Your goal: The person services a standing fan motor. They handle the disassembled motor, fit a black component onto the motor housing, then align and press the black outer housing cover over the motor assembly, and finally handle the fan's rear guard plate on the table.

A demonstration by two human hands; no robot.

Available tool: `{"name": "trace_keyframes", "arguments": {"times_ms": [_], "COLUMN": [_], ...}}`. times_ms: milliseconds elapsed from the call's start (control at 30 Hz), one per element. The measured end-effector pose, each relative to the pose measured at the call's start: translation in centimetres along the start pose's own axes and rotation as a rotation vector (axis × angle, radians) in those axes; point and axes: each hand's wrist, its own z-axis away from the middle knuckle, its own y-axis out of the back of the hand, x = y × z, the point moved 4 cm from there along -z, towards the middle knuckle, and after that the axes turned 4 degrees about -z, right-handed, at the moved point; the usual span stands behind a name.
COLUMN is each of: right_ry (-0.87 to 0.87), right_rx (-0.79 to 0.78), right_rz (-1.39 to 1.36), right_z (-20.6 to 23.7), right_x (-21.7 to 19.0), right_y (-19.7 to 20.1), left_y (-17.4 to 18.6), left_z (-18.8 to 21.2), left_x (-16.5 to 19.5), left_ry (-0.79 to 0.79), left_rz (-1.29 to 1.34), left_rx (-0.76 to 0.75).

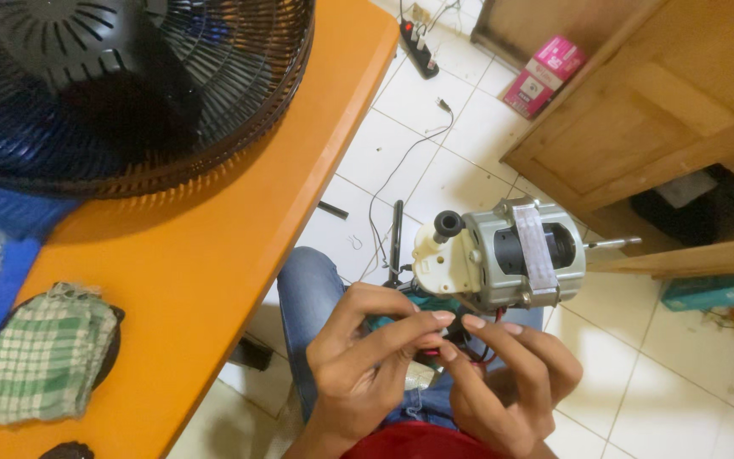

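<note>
Orange table (214, 255), hands hiding fan motor (503, 255) wires

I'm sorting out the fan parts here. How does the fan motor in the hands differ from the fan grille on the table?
The fan motor is compact, grey metal with a cream gearbox, held above the floor by the left hand and right hand. The fan grille is wide, dark, slatted and round, lying untouched on the orange table.

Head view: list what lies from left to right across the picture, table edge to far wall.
Green checked cloth → black fan guard → left hand → right hand → fan motor → pink box → wooden cabinet → teal box.
</note>
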Motion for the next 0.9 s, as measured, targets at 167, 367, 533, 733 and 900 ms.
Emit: {"name": "trace_keyframes", "arguments": {"times_ms": [167,367,533,733,900], "right_ry": [0.01,0.067,0.035,0.026,-0.038], "right_rx": [-0.036,-0.028,-0.018,0.004,0.044], "right_rz": [0.041,0.054,0.021,-0.007,-0.046], "right_z": [0.1,0.2,0.3,0.0,0.1], "right_x": [-0.1,0.1,0.0,0.3,0.4], "right_y": [0.1,0.1,0.4,0.4,0.3], "left_y": [0.5,0.9,0.7,0.6,0.9], "left_z": [-0.5,-1.2,-1.2,-0.9,-1.0], "left_x": [0.7,0.1,-1.3,-1.5,-1.1], "left_ry": [0.011,0.186,0.323,0.29,0.213], "left_rz": [-0.027,0.071,0.195,0.274,0.154], "left_rx": [-0.071,-0.188,-0.237,-0.244,-0.278]}}
